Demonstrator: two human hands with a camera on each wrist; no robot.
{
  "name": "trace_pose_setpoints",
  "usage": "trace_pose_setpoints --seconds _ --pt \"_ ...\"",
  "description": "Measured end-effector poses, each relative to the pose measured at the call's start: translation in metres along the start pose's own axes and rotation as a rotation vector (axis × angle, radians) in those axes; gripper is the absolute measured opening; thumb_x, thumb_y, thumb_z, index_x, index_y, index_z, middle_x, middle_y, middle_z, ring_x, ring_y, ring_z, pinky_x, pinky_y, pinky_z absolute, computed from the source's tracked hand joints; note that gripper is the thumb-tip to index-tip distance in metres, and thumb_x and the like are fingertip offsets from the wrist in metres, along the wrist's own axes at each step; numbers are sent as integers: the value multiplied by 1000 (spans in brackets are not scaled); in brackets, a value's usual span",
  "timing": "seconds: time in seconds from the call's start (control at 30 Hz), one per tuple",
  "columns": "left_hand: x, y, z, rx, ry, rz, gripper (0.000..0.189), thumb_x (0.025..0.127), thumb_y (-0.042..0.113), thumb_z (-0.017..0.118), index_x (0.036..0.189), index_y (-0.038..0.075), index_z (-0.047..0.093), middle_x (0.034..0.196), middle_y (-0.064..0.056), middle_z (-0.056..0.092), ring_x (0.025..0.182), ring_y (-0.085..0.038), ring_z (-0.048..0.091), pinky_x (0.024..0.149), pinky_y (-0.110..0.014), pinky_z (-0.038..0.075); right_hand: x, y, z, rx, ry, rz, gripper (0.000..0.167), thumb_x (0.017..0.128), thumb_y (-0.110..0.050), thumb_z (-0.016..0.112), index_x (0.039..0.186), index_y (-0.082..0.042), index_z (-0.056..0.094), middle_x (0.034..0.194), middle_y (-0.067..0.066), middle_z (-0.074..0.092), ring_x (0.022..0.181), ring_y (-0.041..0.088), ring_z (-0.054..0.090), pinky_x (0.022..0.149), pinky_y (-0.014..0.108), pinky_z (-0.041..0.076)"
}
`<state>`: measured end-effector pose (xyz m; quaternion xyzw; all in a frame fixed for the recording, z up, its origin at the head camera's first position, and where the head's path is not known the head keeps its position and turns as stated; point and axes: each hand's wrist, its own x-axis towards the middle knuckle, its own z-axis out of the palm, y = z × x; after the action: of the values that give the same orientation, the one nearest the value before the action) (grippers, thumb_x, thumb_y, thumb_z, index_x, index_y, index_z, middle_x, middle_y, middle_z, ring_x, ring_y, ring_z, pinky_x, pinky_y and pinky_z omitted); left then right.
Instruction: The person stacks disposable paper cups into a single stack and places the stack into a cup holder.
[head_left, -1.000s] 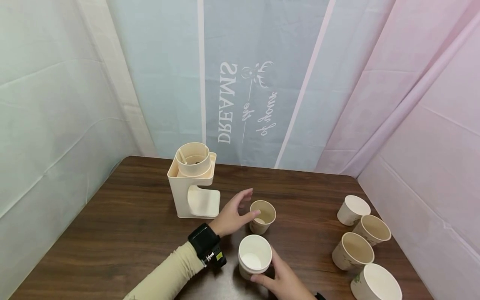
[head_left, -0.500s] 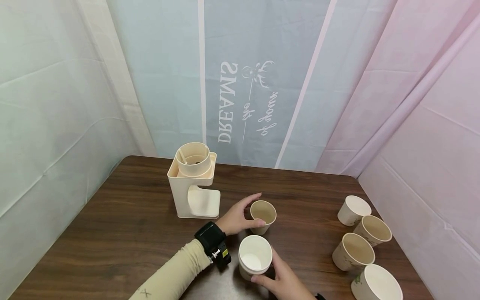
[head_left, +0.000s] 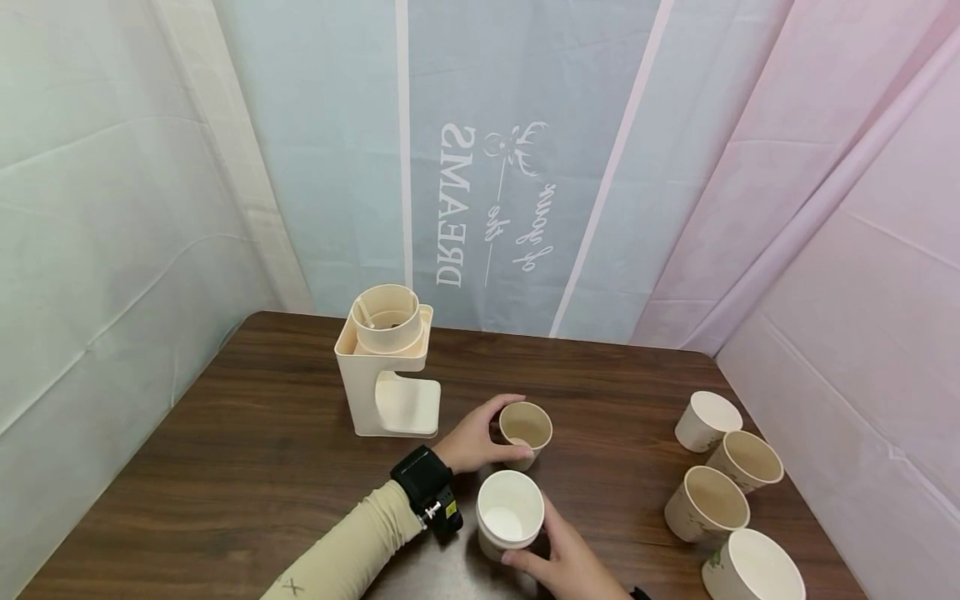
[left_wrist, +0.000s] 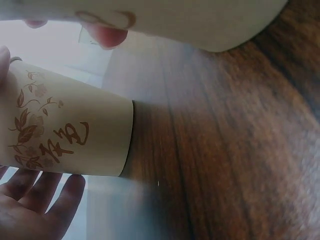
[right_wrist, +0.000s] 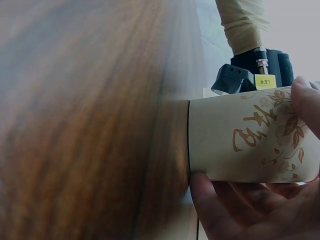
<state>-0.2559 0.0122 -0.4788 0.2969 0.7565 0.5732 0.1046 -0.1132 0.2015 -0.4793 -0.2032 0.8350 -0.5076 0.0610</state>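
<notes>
nearest, the right hand (head_left: 566,554) holds the white cup (head_left: 510,517), thumb on the near side and fingers on the far side, spread only as wide as its wall. a second rim line shows under the top one, so it may be more than one cup nested. just beyond, the left hand (head_left: 480,440) curls thumb and fingers about the tan cup (head_left: 534,425), with no more gap than the cup fills; how hard it grips cannot be told.

the step in hand seems to be taking hold of the tan cup while the white one is steadied; a next move would call for an even, light squeeze, since thin paper walls could buckle.

both cups stand upright, mouths up, long axes vertical, bases apparently on the table (head_left: 225,467), the tan one just behind the white, the two near each other.

off to the right, four more cups (head_left: 708,504) run back in a loose row. farther, left of the tan cup, stands a cream machine (head_left: 356,392), and behind all hangs a pale cloth (head_left: 480,67).
</notes>
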Motion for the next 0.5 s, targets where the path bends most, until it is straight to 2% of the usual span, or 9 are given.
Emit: trace_pose_setpoints --seconds 0.13,0.33,0.5 --pt "0 1 1 -4 1 -9 79 86 17 84 151 4 42 127 -13 60 115 -30 64 91 -29 54 0 -1 0 5 -10 30 86 90 -26 80 153 6 31 147 22 50 132 12 47 108 22 38" --pt "-4 6 -1 -7 5 -38 76 87 20 83 150 5 44 126 -12 61 112 -27 65 89 -28 54 0 0 0 4 -14 20 85 90 -24 80 152 6 32 146 22 51 131 13 48 108 23 39" --pt "-6 10 -3 -27 23 -39 73 88 17 82 149 4 44 125 -13 61 110 -24 65 87 -27 55 0 -1 0 -1 -14 19 84 90 -25 80 153 4 33 146 21 51 131 15 49 108 23 39"
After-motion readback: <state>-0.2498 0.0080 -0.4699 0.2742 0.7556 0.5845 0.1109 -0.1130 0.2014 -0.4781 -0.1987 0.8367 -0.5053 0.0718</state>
